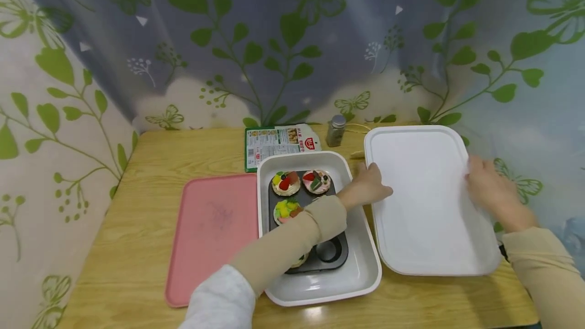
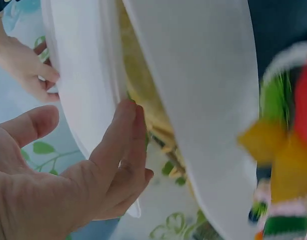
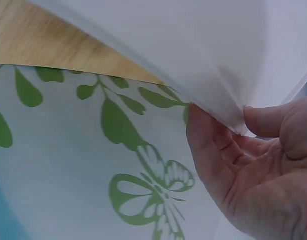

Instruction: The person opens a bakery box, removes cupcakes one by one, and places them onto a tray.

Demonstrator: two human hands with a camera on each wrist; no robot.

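Note:
A white rectangular tray (image 1: 418, 202) with rounded corners lies at the right; the frames do not show whether it has a separate lid. My right hand (image 1: 495, 192) pinches its right edge between thumb and fingers (image 3: 211, 145). At its left edge, my left hand (image 1: 367, 187) touches the side with nearly straight fingers (image 2: 118, 140), the thumb held apart. My left forearm crosses a second white tray (image 1: 320, 296), which holds a dark muffin tin (image 1: 340, 263). Several decorated cupcakes (image 1: 286, 183) sit in the tin, some partly hidden by the sleeve.
A pink board (image 1: 215, 232) lies left of the muffin tin's tray. Behind that tray are a printed food packet (image 1: 276, 143) and a small grey-capped spice jar (image 1: 336, 131). A leaf-patterned curtain (image 1: 283, 39) hangs along the back of the wooden table (image 1: 123, 248).

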